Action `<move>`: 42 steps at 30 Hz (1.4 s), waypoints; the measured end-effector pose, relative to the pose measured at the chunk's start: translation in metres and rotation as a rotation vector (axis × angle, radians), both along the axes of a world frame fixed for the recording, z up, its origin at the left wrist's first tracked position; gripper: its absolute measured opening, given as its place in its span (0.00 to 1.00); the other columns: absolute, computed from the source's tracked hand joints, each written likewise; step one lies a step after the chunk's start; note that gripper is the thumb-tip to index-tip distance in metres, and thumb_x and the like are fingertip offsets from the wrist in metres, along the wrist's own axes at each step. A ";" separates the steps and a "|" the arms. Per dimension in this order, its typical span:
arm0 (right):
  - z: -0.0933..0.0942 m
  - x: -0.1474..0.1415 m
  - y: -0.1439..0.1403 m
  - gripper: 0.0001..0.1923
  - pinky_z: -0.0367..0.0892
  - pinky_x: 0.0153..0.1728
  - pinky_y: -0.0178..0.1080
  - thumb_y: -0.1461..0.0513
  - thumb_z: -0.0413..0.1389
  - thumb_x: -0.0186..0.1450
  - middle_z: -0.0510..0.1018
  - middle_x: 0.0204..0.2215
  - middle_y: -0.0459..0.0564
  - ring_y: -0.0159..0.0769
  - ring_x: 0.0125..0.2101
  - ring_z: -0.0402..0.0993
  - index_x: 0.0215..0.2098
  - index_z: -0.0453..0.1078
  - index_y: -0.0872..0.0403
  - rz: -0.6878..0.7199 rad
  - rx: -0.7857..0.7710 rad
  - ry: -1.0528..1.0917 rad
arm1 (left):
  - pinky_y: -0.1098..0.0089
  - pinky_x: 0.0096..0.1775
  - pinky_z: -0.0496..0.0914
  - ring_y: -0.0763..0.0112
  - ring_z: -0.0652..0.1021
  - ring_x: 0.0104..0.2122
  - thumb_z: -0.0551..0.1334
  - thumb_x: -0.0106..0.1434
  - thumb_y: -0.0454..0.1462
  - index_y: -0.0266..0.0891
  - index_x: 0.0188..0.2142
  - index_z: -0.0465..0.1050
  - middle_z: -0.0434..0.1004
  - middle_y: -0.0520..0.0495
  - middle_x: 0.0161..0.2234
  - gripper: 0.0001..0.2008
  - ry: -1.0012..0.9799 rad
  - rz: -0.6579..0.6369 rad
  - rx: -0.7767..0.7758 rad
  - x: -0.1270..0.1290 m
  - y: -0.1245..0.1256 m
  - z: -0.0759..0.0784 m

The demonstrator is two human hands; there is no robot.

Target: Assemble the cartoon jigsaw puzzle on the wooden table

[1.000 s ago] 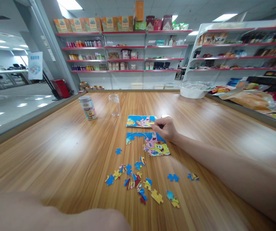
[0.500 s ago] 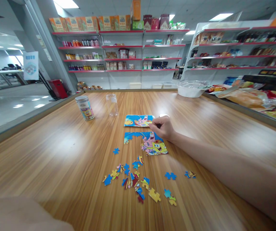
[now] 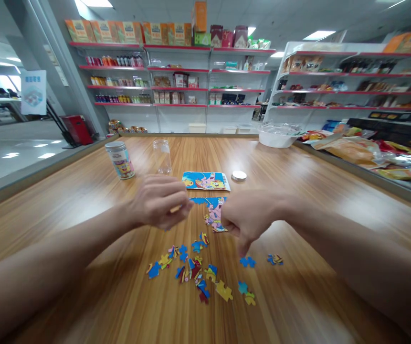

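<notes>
Our left hand [image 3: 158, 200], newly up from the near counter [image 3: 83, 229] edge, pinches a small yellow cardboard puzzle piece [image 3: 175, 209] while our right hand [image 3: 250, 220], off the half-built cartoon puzzle [image 3: 210, 210], curls empty.

both hands [image 3: 158, 205] [image 3: 250, 220] are blurred and hide much of the half-built puzzle [image 3: 214, 212].

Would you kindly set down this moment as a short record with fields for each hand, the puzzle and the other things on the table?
left hand: curled above the table, pinching a small yellowish piece
right hand: fingers pointing down above a loose blue piece
assembled puzzle: partly built, between the hands
loose pieces: scattered nearer the person
reference picture: flat, behind the puzzle
printed tin, clear jar, white lid: farther back
table: wooden
</notes>
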State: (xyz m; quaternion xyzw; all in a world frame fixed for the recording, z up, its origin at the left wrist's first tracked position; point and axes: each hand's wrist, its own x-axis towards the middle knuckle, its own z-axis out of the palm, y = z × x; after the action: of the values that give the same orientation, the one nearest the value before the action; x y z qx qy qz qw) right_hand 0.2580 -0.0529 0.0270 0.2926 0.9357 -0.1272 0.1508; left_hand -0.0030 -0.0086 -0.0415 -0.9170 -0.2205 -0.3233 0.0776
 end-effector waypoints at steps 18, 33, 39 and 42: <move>-0.002 -0.018 -0.008 0.18 0.51 0.25 0.34 0.57 0.68 0.57 0.76 0.29 0.43 0.32 0.27 0.67 0.44 0.74 0.51 0.103 -0.048 0.083 | 0.52 0.57 0.63 0.58 0.72 0.52 0.63 0.66 0.37 0.43 0.47 0.78 0.78 0.44 0.49 0.10 0.054 -0.373 -0.465 -0.013 0.043 -0.016; -0.006 -0.025 -0.012 0.11 0.51 0.24 0.35 0.59 0.67 0.59 0.78 0.32 0.44 0.35 0.32 0.70 0.40 0.76 0.50 0.045 0.014 0.030 | 0.55 0.55 0.63 0.60 0.71 0.50 0.67 0.64 0.38 0.42 0.35 0.81 0.82 0.46 0.41 0.03 -0.129 -0.313 -0.657 -0.014 0.046 -0.021; -0.005 -0.026 -0.013 0.10 0.50 0.23 0.34 0.60 0.67 0.59 0.77 0.28 0.45 0.34 0.29 0.69 0.36 0.75 0.54 0.019 -0.010 0.016 | 0.54 0.56 0.61 0.58 0.68 0.54 0.68 0.63 0.39 0.40 0.31 0.78 0.80 0.45 0.45 0.06 -0.075 -0.301 -0.662 -0.012 0.042 -0.018; -0.008 -0.025 -0.010 0.10 0.50 0.23 0.33 0.60 0.68 0.58 0.74 0.26 0.43 0.32 0.27 0.67 0.34 0.73 0.54 0.032 -0.034 0.106 | 0.54 0.57 0.61 0.57 0.68 0.55 0.69 0.62 0.39 0.41 0.36 0.80 0.78 0.44 0.50 0.05 -0.035 -0.359 -0.604 -0.009 0.040 -0.017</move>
State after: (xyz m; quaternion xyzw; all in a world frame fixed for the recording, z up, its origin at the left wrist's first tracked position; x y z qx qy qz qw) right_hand 0.2327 -0.0631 0.0187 0.2680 0.9446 -0.1560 0.1078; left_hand -0.0124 0.0311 -0.0588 -0.9170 -0.1427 -0.2675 -0.2593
